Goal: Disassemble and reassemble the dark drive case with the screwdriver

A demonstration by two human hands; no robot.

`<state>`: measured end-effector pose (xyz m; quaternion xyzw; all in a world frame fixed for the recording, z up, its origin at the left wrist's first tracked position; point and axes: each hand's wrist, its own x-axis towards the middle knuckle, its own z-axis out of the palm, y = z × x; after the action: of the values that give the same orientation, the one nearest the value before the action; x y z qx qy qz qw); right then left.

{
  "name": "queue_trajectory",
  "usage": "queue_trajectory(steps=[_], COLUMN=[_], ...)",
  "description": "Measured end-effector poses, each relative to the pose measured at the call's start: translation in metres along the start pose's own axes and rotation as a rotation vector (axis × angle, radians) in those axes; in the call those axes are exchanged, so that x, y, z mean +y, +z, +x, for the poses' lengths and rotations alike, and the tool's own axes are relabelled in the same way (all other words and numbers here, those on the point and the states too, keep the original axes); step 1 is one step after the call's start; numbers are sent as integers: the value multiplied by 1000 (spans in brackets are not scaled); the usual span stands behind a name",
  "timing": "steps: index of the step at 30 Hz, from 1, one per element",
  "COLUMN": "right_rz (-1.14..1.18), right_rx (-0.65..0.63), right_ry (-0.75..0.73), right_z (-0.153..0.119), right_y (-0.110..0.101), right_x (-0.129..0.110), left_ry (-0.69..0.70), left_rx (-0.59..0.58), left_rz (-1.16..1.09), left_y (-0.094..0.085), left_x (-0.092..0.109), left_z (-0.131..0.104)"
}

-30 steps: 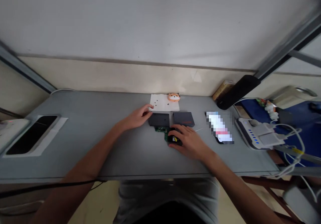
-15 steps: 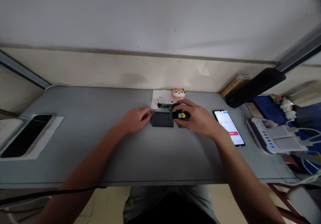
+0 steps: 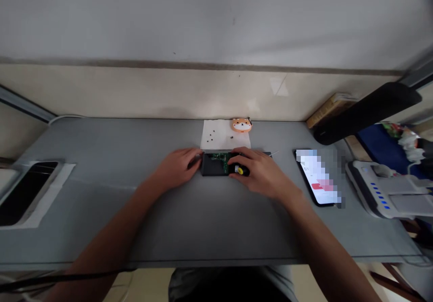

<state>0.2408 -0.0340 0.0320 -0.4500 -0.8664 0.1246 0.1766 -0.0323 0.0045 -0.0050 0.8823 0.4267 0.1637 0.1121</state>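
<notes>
A shallow black plastic case (image 3: 212, 168) lies on the grey table in front of me. My left hand (image 3: 177, 167) grips its left edge between thumb and fingers. From the right, my right hand (image 3: 262, 172) is closed on a green circuit board (image 3: 220, 157) with a black block attached, which sits in or just over the case. A yellow round part (image 3: 241, 171) shows at the block's near side. My fingers cover the right portion of the board and case, so contact with the case floor cannot be made out.
Behind the case lies white paper (image 3: 221, 133) with several tiny dark screws and an orange animal-faced case (image 3: 241, 125). A lit phone (image 3: 316, 176), a power strip (image 3: 375, 194) and a black cylinder (image 3: 368, 112) are at right. Another phone (image 3: 29, 191) lies far left.
My right hand has brought the circuit board down and toward me, from above the case's far edge to within its outline. My left hand stays at the case's left edge. The view shifted slightly.
</notes>
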Motion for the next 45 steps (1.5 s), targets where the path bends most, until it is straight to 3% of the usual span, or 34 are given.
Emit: queue_trajectory(steps=[15,26,32,36,39,45], right_rz=[46,49,1,19,123,139], right_rx=[30,44,9,3,196,1091], right_ry=[-33,-31,-40,-19,13,280], right_z=[1,3,3,1,-4,-14], right_y=[8,13,17,8,-10,-42], right_x=[1,0,-1,-1,2,9], left_ry=[10,-77,-86,-31,4,-18], left_rx=[24,-50,-12,23,68,272], left_rz=[-39,-72,-82,-69,-32,47], left_y=[4,5,3,3,3,-4], left_x=[-5,-8,-1,0,0,10], left_z=[0,1,3,3,2,0])
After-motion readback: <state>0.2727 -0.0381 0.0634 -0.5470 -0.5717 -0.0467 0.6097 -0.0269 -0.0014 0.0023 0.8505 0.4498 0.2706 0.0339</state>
